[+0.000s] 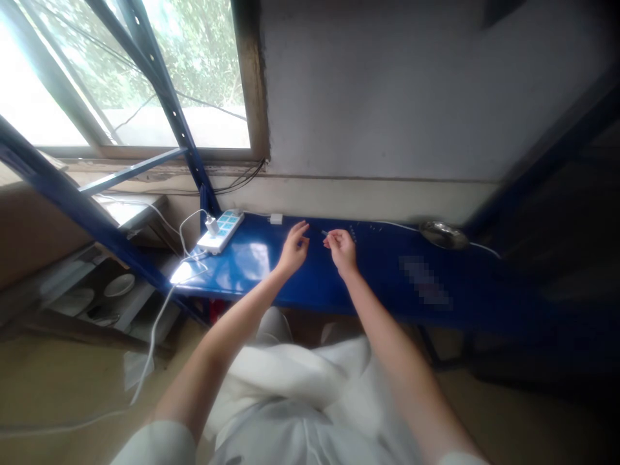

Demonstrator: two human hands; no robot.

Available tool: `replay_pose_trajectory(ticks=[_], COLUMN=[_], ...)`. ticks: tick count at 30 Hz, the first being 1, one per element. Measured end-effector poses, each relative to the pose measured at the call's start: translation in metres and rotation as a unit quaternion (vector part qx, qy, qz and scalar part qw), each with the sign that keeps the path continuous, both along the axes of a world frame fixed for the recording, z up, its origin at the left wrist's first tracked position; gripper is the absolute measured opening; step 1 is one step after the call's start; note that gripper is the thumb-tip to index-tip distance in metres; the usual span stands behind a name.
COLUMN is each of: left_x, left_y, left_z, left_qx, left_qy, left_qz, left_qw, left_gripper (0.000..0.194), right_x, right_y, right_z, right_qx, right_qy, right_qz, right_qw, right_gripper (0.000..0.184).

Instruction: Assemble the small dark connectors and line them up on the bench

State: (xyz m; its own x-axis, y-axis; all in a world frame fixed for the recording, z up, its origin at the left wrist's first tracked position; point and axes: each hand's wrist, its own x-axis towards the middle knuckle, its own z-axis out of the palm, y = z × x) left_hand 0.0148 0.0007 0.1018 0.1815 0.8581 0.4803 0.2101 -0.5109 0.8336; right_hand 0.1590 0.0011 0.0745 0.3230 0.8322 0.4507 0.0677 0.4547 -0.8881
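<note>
Head view: I see right hand (pixel 342 252) pinching small piece (pixel 323 232) near worktop (pixel 378 290) back edge; left hand (pixel 294 250) curled narrow, contents unclear.

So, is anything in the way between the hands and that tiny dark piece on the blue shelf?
Nothing visible stands in the way. The tiny dark piece sits at the fingertips of the right hand, and the gap to the left hand above the blue shelf looks open.

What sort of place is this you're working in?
Probably a makeshift workroom or storeroom: a blue steel shelving rack, a power strip lying on its shelf, and a bare plastered wall.
</note>
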Motion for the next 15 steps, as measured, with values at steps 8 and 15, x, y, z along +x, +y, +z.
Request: replay_pose_trajectory(ticks=[8, 15], left_x=[0.009, 0.010], left_y=[-0.004, -0.008], left_z=[-0.010, -0.013], left_qx=[-0.007, 0.028], left_qy=[-0.007, 0.021], left_qz=[-0.033, -0.014], left_qw=[0.999, 0.999], left_gripper=[0.044, 0.043], right_x=[-0.004, -0.006], right_y=[0.001, 0.001], right_z=[0.003, 0.001], right_qx=[-0.007, -0.022], right_qy=[0.008, 0.013], right_qz=[0.010, 0.016], right_qw=[1.000, 1.000], right_gripper=[0.034, 0.034])
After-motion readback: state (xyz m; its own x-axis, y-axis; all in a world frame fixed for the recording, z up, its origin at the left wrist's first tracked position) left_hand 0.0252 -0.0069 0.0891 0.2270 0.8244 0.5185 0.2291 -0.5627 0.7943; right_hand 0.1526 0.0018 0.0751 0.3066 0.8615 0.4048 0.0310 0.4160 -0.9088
